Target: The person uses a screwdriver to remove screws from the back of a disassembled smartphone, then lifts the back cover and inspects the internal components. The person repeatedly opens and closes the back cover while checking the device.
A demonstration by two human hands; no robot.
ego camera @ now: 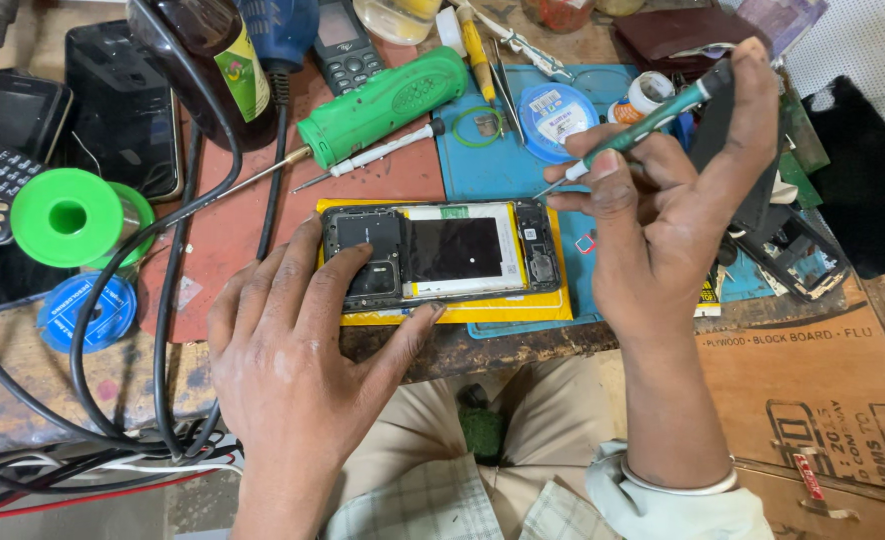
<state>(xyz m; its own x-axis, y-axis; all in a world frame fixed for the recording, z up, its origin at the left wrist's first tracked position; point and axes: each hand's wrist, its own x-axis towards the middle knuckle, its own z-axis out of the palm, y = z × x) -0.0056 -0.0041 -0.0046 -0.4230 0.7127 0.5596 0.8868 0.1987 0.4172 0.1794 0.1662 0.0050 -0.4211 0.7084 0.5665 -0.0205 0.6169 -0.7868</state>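
Over opened phone, right hand tilted

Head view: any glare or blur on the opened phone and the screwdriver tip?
Head view: even, soft light, sharp throughout; the opened phone shows only a dull sheen on its dark centre panel, the screwdriver tip is crisp, and edges bow slightly from the wide lens.

screwdriver: green handle | mat: yellow | spool: green | trousers: checked

Black cables crowd left; green soldering iron blocks behind.
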